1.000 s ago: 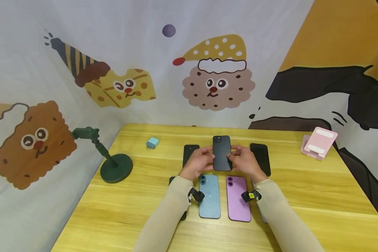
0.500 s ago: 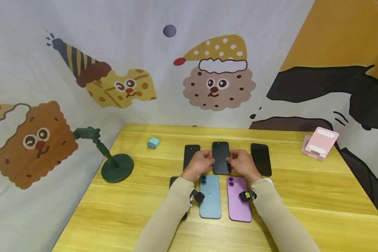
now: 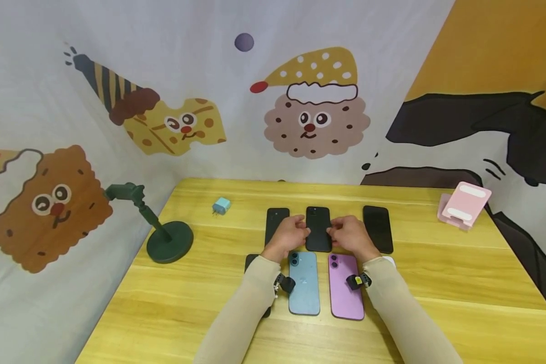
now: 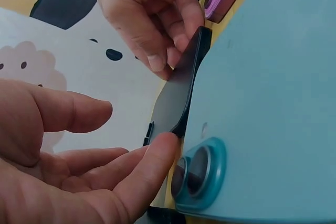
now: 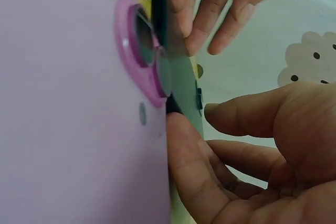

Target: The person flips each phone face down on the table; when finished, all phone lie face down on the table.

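Both forearms reach forward side by side. The left grip (image 3: 292,234) and right grip (image 3: 349,235) face each other, fingers loosely curled, fingertips pinching inward.

Long beige sleeves cover both arms to the wrists; a small black camera is strapped at each wrist, the right one (image 3: 357,281) marked yellow.

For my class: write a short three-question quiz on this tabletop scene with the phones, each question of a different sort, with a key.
1. True or false: both hands touch the black phone in the middle of the back row.
2. Multiple choice: what lies directly in front of the right hand? A) blue phone B) purple phone C) pink stand
3. Fill in: the small blue charger lies between the green stand and the ____ row of phones.

Key: 1 true, the left hand is on its other edge; 2 B, the purple phone; 3 back.
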`<state>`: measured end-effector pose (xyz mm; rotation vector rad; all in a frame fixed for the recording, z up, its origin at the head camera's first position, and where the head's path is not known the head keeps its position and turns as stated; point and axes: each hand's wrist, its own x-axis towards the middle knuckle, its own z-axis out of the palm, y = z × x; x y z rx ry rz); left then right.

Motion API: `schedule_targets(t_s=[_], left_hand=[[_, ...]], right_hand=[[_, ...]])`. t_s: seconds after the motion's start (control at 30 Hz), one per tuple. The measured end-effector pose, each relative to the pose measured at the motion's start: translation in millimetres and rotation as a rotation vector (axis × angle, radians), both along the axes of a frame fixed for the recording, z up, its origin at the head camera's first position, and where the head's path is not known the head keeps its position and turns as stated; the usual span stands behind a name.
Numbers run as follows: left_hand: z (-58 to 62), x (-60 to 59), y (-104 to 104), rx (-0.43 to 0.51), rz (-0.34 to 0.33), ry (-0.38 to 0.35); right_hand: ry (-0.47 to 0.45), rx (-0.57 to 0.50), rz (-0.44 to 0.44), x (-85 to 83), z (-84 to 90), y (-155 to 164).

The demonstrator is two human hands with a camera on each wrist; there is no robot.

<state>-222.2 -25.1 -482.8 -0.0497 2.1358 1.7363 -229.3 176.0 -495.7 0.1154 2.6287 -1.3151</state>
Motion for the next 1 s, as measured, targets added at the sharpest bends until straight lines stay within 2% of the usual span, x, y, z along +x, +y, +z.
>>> schedule_targets(t_s=[0.23,0.33,0.6,0.83,1.0], left_hand=[[2.1,-1.9,1.8,-0.01,-0.019,0.009],[3.1,-1.7,2.9,-0.019,-0.021,0.026],[5.1,0.8,17.8,-0.07,-0.048,0.169],[2.6,2.0,44.7,-0.024,-0.118,0.22],[-0.2,1.4,65.6,0.052,-0.173,0.186]], right_hand=[[-0.023,-0.07,0.032,0.9,5.8,8.7],[-0.007,-0.055,0.054,2.9,9.1,14.0],[0.14,0.063,0.117,13.9,17.5,35.2],[0.184,0.08,0.065,25.4,24.8,73.7],[0.176,0.098,0.014,32.0,29.1,99.8]])
